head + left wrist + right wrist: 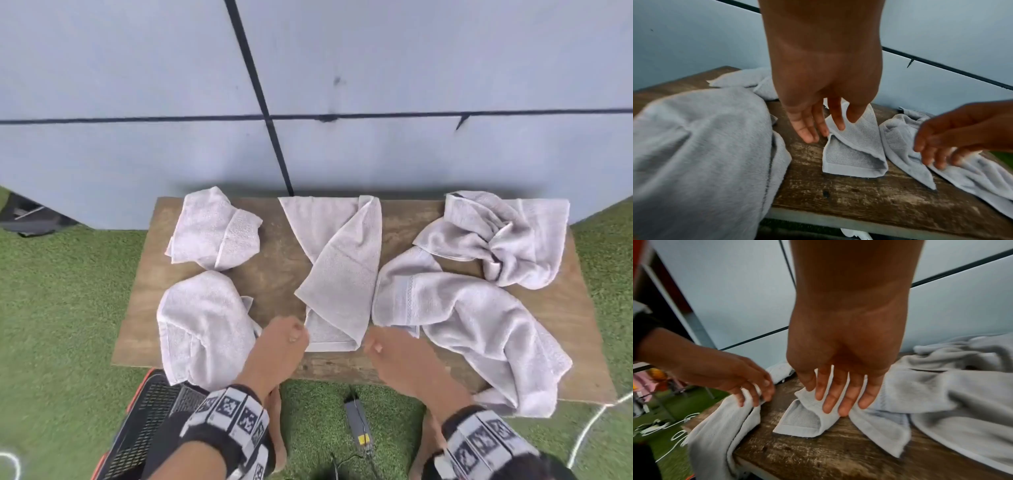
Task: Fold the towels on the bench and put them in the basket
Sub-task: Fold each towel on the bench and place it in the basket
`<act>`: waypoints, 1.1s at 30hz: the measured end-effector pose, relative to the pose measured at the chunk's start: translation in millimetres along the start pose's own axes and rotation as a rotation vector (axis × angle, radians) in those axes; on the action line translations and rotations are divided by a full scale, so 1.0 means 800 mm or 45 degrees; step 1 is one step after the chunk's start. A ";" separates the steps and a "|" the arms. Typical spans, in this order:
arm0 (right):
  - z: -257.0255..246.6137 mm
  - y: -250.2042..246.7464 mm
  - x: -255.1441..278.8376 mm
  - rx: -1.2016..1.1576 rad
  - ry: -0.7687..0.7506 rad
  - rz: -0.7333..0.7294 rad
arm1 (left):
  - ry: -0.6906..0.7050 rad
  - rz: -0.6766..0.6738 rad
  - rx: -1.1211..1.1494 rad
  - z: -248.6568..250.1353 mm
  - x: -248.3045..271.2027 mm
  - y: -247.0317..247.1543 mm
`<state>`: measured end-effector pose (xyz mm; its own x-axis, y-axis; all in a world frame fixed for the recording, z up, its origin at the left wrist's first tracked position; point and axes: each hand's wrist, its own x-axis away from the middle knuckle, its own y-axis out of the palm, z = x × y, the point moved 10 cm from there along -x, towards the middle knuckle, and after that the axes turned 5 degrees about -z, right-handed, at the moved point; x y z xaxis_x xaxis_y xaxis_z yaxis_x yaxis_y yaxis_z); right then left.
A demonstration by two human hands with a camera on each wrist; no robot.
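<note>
Several pale grey towels lie on the wooden bench [274, 270]. The middle towel [342, 267] is partly folded, with one flap laid diagonally over it. My left hand [294, 334] hovers at its near left corner, fingers straight and touching the fold edge [835, 123]. My right hand [373, 346] is at the near right corner, with straight fingers [838, 399] resting on the towel [803, 420]. Neither hand grips anything. The black basket [147, 421] with an orange rim stands on the grass below the bench's left front.
A bundled towel [212, 229] lies far left, and another [202, 325] hangs over the front edge. Two crumpled towels [479, 329] [496, 236] fill the right side. A grey wall stands behind. A grey box [356, 421] and a white cable [592, 428] lie on the grass.
</note>
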<state>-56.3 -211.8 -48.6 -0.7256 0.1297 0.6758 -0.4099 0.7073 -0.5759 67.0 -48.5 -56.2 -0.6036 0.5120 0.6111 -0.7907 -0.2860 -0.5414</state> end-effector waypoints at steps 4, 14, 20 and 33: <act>-0.012 0.015 -0.063 0.277 -0.003 0.328 | 0.173 0.237 -0.266 -0.014 -0.051 0.016; -0.030 0.049 -0.085 0.257 -0.215 0.767 | 0.607 0.629 -0.242 -0.008 -0.087 0.022; 0.002 0.040 -0.021 -0.783 -0.279 0.913 | 0.743 0.727 0.105 0.010 -0.015 0.027; 0.011 0.048 0.088 -1.089 -0.427 0.873 | 0.854 0.537 0.127 0.018 0.070 0.068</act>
<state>-127.8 -181.4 -26.9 -0.8147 0.5695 0.1097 0.5457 0.8167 -0.1876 -11.4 -47.1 -43.4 -0.6888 0.7135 -0.1283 -0.5341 -0.6191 -0.5758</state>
